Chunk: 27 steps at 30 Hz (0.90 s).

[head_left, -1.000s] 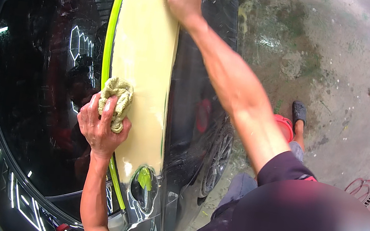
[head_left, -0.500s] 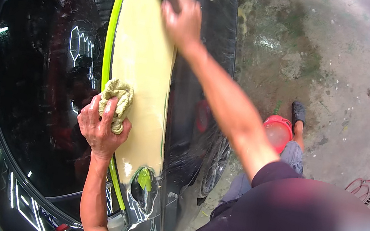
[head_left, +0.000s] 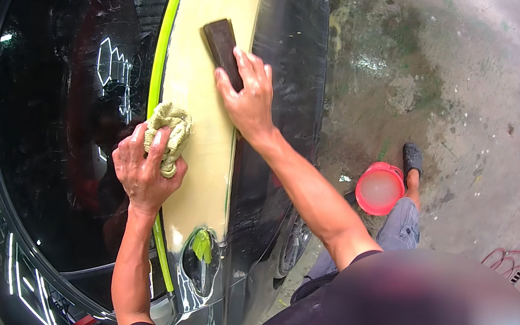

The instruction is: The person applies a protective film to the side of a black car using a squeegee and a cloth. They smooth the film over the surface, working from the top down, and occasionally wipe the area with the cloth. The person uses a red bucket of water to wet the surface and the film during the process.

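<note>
A long pale-yellow car body panel (head_left: 197, 153) runs away from me between the dark glass and black plastic sheeting. My right hand (head_left: 249, 100) grips one end of a dark brown sanding block (head_left: 222, 46), which lies flat on the panel's far half. Nearer to me, my left hand (head_left: 148, 169) holds a crumpled, damp-looking yellowish cloth (head_left: 171, 132) at the panel's left edge, fingers curled over it. Along that edge runs a bright green strip (head_left: 167, 34). Green tape (head_left: 202, 246) shows in the recess at the panel's near end.
Wide dark car glass (head_left: 59, 112) fills the left side. Black sheeting (head_left: 288, 66) covers the right side of the car. On the wet concrete floor (head_left: 482, 115) stands a red bucket (head_left: 380, 189) of cloudy water, beside a foot in a dark clog (head_left: 412, 158).
My right hand has drawn the sanding block back toward me along the panel. My left hand stays almost in place with the cloth.
</note>
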Each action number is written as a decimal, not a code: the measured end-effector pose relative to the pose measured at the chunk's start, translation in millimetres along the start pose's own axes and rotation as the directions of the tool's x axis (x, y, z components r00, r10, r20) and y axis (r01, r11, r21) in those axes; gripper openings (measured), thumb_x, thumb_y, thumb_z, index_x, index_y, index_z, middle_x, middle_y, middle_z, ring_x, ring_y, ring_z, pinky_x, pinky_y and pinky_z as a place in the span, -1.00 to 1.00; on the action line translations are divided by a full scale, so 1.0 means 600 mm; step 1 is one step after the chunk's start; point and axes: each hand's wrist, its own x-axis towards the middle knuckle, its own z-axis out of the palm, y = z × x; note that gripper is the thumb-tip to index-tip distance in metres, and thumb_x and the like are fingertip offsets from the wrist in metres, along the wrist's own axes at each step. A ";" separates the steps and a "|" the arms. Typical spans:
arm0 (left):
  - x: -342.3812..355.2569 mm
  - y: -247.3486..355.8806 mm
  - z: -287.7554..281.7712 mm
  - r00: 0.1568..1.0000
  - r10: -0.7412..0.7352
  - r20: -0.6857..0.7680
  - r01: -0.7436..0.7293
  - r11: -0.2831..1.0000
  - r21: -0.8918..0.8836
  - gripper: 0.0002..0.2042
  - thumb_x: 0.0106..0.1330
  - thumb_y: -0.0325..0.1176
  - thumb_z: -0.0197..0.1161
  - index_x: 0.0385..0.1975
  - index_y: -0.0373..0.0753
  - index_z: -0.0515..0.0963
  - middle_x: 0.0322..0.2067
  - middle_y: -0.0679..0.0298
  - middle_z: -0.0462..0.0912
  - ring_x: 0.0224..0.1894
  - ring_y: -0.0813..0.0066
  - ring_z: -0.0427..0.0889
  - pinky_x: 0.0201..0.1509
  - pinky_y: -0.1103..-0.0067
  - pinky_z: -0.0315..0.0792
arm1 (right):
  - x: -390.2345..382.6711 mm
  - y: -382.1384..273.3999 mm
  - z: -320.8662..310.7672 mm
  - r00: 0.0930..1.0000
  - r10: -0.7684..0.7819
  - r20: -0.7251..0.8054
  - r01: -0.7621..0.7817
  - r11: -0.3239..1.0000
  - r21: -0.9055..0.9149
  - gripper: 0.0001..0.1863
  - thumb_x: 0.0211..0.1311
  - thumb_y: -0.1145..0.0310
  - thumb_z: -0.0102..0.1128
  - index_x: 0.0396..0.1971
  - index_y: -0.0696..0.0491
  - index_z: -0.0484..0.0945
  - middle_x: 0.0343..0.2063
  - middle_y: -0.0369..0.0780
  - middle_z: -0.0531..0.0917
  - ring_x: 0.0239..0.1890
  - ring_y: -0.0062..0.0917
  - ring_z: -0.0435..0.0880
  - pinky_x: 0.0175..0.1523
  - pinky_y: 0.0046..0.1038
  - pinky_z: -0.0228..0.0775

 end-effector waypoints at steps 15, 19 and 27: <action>0.031 0.009 0.016 0.999 0.024 -0.042 -0.025 1.000 -0.014 -0.42 -0.04 -0.26 0.39 0.13 -0.01 0.64 0.13 0.10 0.61 0.03 0.14 0.63 0.10 0.25 0.43 | 0.223 0.124 0.021 0.970 -0.051 -0.237 0.039 0.998 -0.054 -0.49 0.23 0.24 0.43 0.04 0.33 0.66 0.00 0.09 0.71 0.08 -0.07 0.63 0.28 -0.15 0.42; 0.013 0.010 0.006 1.000 0.008 0.004 -0.008 1.000 0.004 -0.42 -0.04 -0.27 0.40 0.13 -0.02 0.65 0.13 0.11 0.61 0.04 0.13 0.63 0.11 0.25 0.43 | 0.109 0.071 0.015 0.990 0.007 -0.141 -0.011 0.999 -0.030 -0.48 0.24 0.18 0.46 0.01 0.32 0.68 -0.03 0.11 0.74 0.10 -0.02 0.69 0.29 -0.11 0.47; 0.025 0.011 0.014 0.999 0.013 -0.037 -0.014 1.000 -0.019 -0.43 -0.05 -0.27 0.40 0.11 -0.02 0.66 0.13 0.11 0.60 0.05 0.14 0.62 0.11 0.24 0.43 | 0.248 0.110 0.008 0.971 -0.032 -0.236 0.020 0.998 -0.055 -0.45 0.20 0.16 0.46 0.01 0.32 0.68 0.04 0.13 0.71 0.10 -0.04 0.71 0.29 -0.20 0.52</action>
